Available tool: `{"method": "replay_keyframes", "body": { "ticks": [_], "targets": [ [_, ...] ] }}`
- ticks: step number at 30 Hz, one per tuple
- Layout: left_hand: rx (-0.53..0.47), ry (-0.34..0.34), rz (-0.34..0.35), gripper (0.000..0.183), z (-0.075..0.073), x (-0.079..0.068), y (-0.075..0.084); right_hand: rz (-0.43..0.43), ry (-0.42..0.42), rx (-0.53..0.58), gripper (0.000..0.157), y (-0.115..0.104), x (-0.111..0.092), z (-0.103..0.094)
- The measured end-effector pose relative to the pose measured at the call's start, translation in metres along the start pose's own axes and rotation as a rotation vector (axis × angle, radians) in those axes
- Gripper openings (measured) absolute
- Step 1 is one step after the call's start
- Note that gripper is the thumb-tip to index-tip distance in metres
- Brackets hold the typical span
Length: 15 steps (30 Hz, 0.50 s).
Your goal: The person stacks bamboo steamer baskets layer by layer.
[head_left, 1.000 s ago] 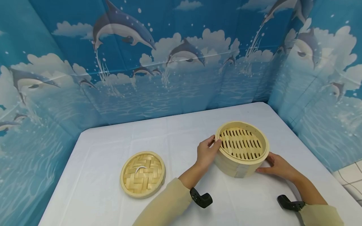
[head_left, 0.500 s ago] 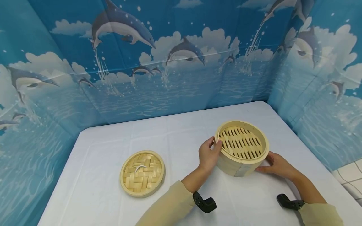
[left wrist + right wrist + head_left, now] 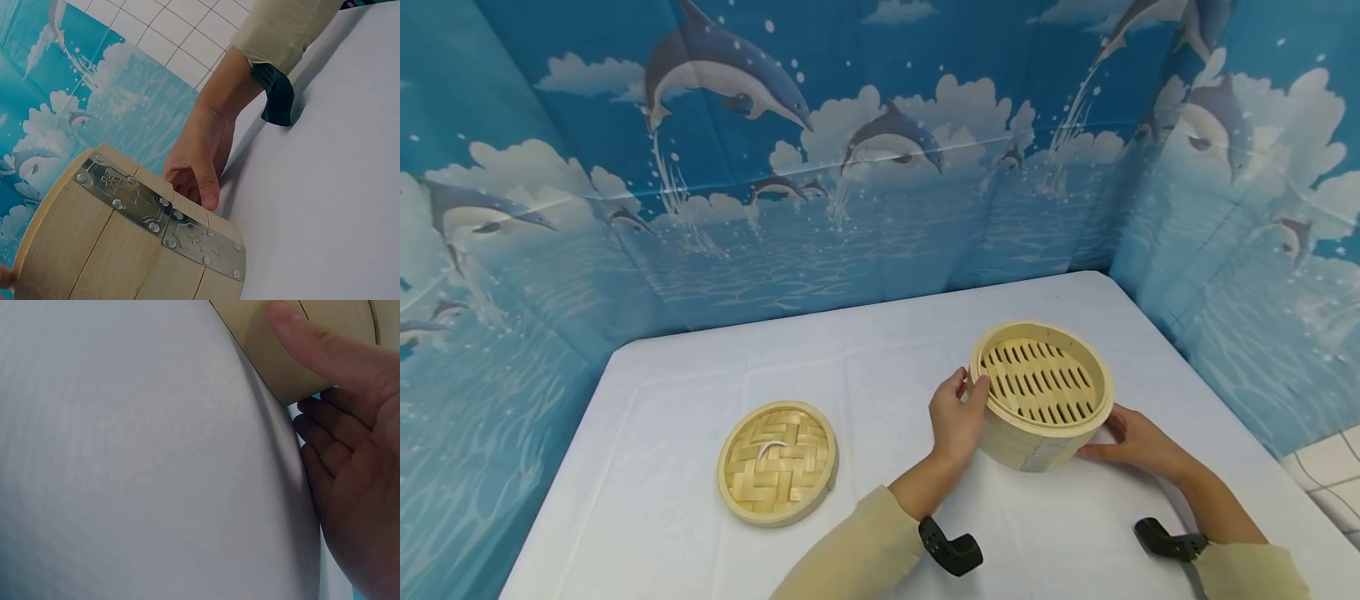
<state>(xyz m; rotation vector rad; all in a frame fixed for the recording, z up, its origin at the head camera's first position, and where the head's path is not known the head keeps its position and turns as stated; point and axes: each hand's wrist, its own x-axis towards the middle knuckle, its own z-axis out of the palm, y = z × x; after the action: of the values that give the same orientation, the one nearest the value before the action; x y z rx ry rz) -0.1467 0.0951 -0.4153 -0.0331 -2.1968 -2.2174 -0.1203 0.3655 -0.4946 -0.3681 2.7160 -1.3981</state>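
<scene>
Two bamboo steamer baskets (image 3: pixel 1037 385) stand stacked on the right half of the white table, the upper one topless with its slotted floor showing. My left hand (image 3: pixel 957 423) grips the upper rim on the left side, thumb over the edge. Low on the right side, my right hand (image 3: pixel 1142 443) holds the stack; in the right wrist view its thumb (image 3: pixel 312 344) lies along the wall and its fingers curve behind. Two riveted metal plates (image 3: pixel 125 194) line up at the seam in the left wrist view. Only a fingertip of the left hand shows there.
The woven bamboo lid (image 3: pixel 778 462), with a pale loop handle, lies on the white tablecloth (image 3: pixel 655 467) left of the stack. A dolphin-print curtain (image 3: pixel 850 208) encloses the back and sides. Black wrist devices (image 3: pixel 951 546) sit on both forearms.
My left wrist and forearm have shifted a little to the right, while the fingers stay at the rim. The stack, the lid and my right hand look almost unmoved.
</scene>
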Motion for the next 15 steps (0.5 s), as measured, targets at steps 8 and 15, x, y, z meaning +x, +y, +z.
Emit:
{"method": "replay_keyframes", "body": {
  "ticks": [8,15],
  "targets": [
    [-0.019,0.006,0.004,0.048,0.0,-0.002,-0.003,0.015,0.004,0.006,0.081,-0.003,-0.001,0.001],
    [0.013,-0.076,-0.051,0.051,-0.016,-0.004,0.0,0.04,-0.001,0.004,0.083,-0.004,0.001,0.0]
  ]
}}
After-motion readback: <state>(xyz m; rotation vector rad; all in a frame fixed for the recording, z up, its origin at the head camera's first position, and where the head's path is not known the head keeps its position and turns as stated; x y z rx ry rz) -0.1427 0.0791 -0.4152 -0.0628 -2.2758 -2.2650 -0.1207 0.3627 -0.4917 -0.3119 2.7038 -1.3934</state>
